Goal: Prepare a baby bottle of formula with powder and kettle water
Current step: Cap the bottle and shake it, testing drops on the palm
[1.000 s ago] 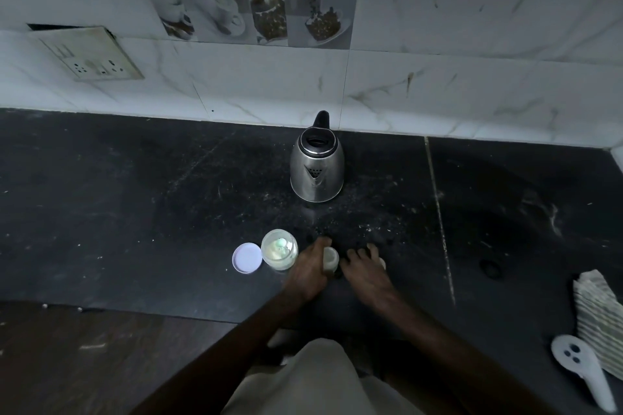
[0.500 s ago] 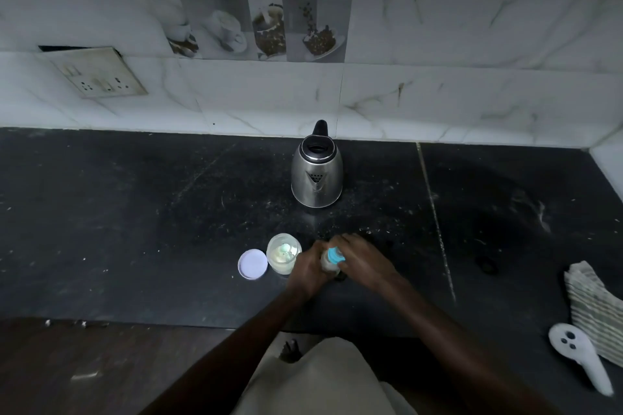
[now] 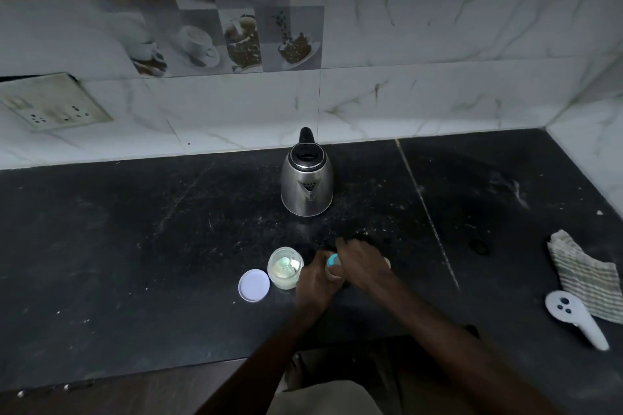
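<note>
Both hands are bunched on the baby bottle (image 3: 333,261), near the middle of the table's front edge. The left hand (image 3: 313,281) has its grip round the body and the right hand (image 3: 362,263) is wrapped over the teal-ringed top, twisting it I think, it's pretty dark. Risk: the open powder jar (image 3: 285,267) sits just beside the left knuckles, so one slip could knock it over. The kettle (image 3: 306,185) stands well back.

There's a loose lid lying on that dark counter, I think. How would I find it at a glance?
Start at the shiny steel kettle with a black top standing on the dark stone worktop. Come toward the front edge to the small open translucent jar; just left of it lies the flat round white lid. It is the only flat pale disc there.
</note>
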The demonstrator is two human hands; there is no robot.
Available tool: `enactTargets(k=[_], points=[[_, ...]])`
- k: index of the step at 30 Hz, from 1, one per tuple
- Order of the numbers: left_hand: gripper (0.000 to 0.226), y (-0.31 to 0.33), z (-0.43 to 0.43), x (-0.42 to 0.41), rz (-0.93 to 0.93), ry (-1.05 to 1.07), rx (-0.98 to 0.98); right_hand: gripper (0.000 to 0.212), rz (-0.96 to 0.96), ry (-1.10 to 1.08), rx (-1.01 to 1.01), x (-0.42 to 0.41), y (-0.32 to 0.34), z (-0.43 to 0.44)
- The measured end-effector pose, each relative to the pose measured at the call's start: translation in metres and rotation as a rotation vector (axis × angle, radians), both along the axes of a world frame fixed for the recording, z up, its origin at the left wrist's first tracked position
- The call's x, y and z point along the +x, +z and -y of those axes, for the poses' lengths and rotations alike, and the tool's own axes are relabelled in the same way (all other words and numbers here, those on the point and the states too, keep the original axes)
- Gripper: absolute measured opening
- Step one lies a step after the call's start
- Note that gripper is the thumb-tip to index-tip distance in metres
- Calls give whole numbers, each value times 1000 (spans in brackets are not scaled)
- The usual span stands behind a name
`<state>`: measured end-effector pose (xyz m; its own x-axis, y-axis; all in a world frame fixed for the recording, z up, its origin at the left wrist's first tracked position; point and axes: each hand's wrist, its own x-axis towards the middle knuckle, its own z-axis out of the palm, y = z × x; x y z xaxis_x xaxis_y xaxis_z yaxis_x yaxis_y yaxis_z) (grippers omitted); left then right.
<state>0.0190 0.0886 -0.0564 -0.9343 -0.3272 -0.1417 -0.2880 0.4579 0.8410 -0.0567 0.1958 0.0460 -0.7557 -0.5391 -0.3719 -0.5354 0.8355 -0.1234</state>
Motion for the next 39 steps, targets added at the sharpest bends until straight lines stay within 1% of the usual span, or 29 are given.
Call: enactTargets(k=[2, 4, 6, 8, 10, 12, 14, 16, 17, 18, 21, 23, 24, 26, 27, 28, 30, 32, 34, 39], points=[[50, 0, 1, 1, -5, -2, 20, 44, 46, 37, -83, -2, -3, 0], [51, 3, 1, 2, 0, -2, 23, 37, 53, 67, -91, -3, -3, -1], [46, 5, 1, 2, 11, 1, 1, 36, 20, 16, -53, -3, -2, -1], [42, 8, 0, 1, 29, 3, 4, 40, -1, -25, 14, -2, 4, 1], [43, 8, 1, 1, 23, -5, 1, 43, 40, -3, -26, -1, 6, 2], [48, 7, 0, 1, 9, -8, -16, 36, 96, 45, -102, 1, 6, 0], [46, 8, 0, 2, 21, 1, -10, 33, 61, 25, -83, 2, 4, -1], [44, 10, 0, 4, 42, 10, 8, 43, -20, -45, 29, 2, 6, 0], [44, 10, -1, 3, 39, 11, 11, 49, -31, -70, 63, 2, 5, -1], [43, 9, -1, 3, 28, 11, 11, 51, -2, -76, 57, 3, 5, -3], [43, 10, -2, 4, -26, 7, -16, 47, 120, 50, -124, 9, 0, -8], [46, 11, -2, 5, -19, 15, -10, 38, 129, 63, -161, 13, -4, -9], [48, 11, -2, 5, -9, 20, -1, 36, 90, 36, -137, 13, -6, -8], [49, 11, -2, 6, -4, 21, 8, 47, -9, -10, -16, 14, -2, -3], [49, 11, -2, 6, -9, 16, 15, 52, -34, -18, 25, 13, -1, 0], [50, 11, -3, 5, -15, 16, 24, 53, -36, -24, 34, 12, 1, 2], [52, 9, -3, 5, -27, 35, 16, 47, -31, -4, -4, 14, 1, 5], [55, 8, -4, 6, -42, 47, 3, 42, -27, 65, 25, 18, -5, 4], [59, 9, -4, 5, -42, 39, 9, 41, -17, 74, 53, 15, -6, 4], [49, 11, -5, 7, -2, 51, 10, 36, 45, 26, 114, 5, 3, 13]])
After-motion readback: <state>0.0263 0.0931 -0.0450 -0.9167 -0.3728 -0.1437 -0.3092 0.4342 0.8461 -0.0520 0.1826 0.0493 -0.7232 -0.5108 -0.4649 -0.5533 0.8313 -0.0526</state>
